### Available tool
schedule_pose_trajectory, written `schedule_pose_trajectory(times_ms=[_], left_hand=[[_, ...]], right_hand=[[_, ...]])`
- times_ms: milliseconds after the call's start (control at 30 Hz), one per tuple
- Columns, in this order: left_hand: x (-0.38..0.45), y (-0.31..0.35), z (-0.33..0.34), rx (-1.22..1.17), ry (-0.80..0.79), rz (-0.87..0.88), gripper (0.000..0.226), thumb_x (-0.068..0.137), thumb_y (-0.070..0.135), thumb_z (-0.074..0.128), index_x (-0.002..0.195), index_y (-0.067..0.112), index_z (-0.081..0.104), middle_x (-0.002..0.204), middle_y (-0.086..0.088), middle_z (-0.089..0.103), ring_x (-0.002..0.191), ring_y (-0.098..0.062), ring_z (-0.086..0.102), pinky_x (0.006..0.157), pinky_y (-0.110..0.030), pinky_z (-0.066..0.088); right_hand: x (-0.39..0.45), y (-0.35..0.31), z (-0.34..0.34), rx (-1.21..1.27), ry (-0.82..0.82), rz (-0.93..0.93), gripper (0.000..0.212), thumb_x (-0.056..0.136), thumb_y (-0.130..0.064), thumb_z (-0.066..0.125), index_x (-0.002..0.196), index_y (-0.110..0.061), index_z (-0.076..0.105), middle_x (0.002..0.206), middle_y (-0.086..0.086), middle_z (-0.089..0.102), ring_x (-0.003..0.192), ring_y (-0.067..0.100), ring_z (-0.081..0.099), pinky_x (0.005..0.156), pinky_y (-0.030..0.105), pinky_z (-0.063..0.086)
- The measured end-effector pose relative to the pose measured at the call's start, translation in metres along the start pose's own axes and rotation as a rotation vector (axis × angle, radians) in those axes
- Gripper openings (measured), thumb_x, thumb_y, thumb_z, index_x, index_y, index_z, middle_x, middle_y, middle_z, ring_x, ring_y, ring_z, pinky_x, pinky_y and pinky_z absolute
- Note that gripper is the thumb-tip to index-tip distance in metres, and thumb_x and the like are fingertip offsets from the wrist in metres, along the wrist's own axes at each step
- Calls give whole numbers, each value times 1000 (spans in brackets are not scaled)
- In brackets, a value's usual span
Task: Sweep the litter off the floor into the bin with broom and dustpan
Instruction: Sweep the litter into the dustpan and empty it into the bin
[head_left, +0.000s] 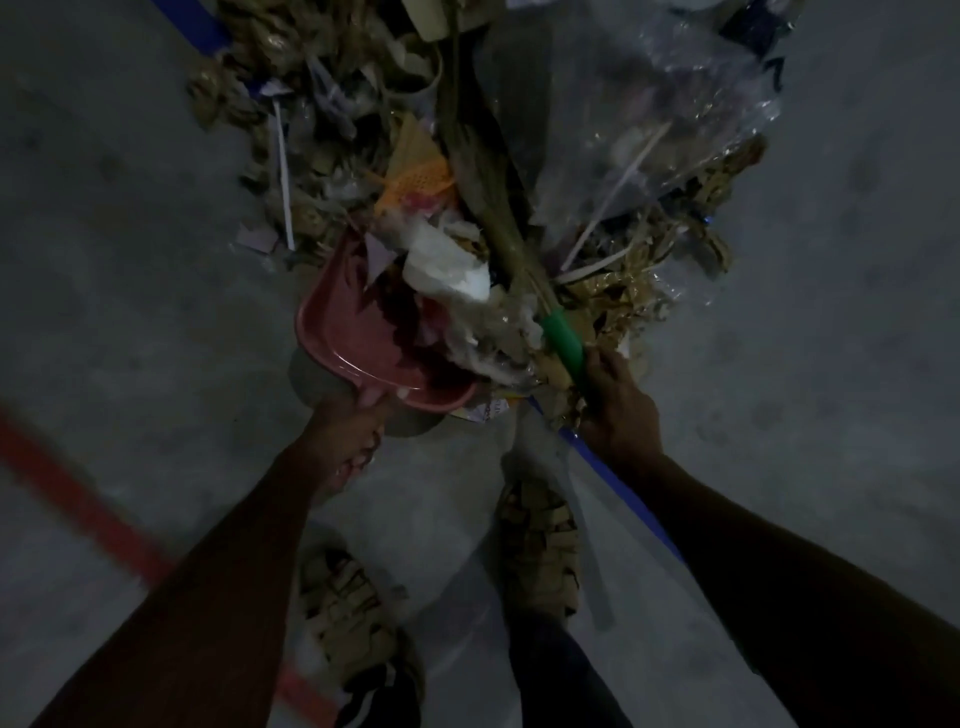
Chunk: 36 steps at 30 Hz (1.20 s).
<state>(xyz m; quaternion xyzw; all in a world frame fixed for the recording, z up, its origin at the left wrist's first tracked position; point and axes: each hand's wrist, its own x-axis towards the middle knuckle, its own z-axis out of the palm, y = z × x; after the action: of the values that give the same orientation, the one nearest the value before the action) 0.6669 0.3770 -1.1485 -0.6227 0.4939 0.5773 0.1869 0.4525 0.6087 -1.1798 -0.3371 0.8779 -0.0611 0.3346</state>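
**A full dustpan that could tip and spill**

The left hand (353, 441), just below the middle of the frame, has its fingers curled round the handle of the pink dustpan (358, 338). The right hand (618, 415), a little right of the middle, grips the broom (561, 338) by its green handle. The broom's straw head reaches up toward the top middle of the frame, across the litter (322, 104). The picture is dark and a bit blurry, so small bits are hard to tell apart.

The dustpan sits at the near edge of the big pile. White paper (447, 265) and torn scraps are heaped on its open side, and some hang over the lip. I think the pan is about as full as it can get. If it gets lifted fast or tilted, the top bits could slide back onto the floor (104, 208).

A big sheet of clear plastic (675, 119) lies in the upper right. It looks light and floppy. I think the broom could catch it and drag it over the pan, and that would push other bits out.

Long thin strips, like the white one (283, 171) in the upper left, may not fit in the pan and could snag.

The person's two sandals (540, 540) stand close to the pile at the bottom middle. A step forward could kick litter around.

No bin shows in the picture, so I cannot tell how far the full pan must be carried. A long walk would mean more chances to drop things.
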Motion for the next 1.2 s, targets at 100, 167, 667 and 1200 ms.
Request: schedule_pose_trajectory(times_ms=[100, 167, 667, 1200], left_hand=[[-1, -4, 7, -34, 2, -27, 48, 91, 54, 68, 74, 11, 52, 46, -1, 37, 29, -10, 30, 37, -15, 24], [-4, -6, 12, -63, 20, -40, 51, 91, 51, 69, 69, 10, 48, 44, -2, 36, 26, -10, 29, 33, -14, 24], [0, 6, 22, -157, -15, 17, 48, 93, 44, 70, 65, 13, 46, 41, 4, 38, 29, -8, 30, 34, -14, 24], [-44, 37, 15, -133, -8, 82, 48, 89, 48, 71, 69, 9, 52, 48, -3, 44, 32, -11, 35, 35, -18, 28]], right_hand=[[-11, 2, 10, 20, -2, -33, 85, 68, -24, 59, 150, -17, 35, 151, 5, 35, 92, 41, 61, 58, 38, 54], [-16, 3, 10, 28, 31, -43, 84, 70, -21, 65, 149, -17, 37, 151, 6, 37, 93, 39, 61, 58, 35, 53], [22, -7, 3, 12, 48, 9, 77, 74, -23, 58, 148, -16, 37, 148, 5, 39, 100, 36, 57, 57, 30, 43], [-51, -17, -18, 69, 84, -5, 83, 68, -14, 62, 148, -18, 40, 152, 4, 39, 97, 36, 60, 59, 34, 53]])
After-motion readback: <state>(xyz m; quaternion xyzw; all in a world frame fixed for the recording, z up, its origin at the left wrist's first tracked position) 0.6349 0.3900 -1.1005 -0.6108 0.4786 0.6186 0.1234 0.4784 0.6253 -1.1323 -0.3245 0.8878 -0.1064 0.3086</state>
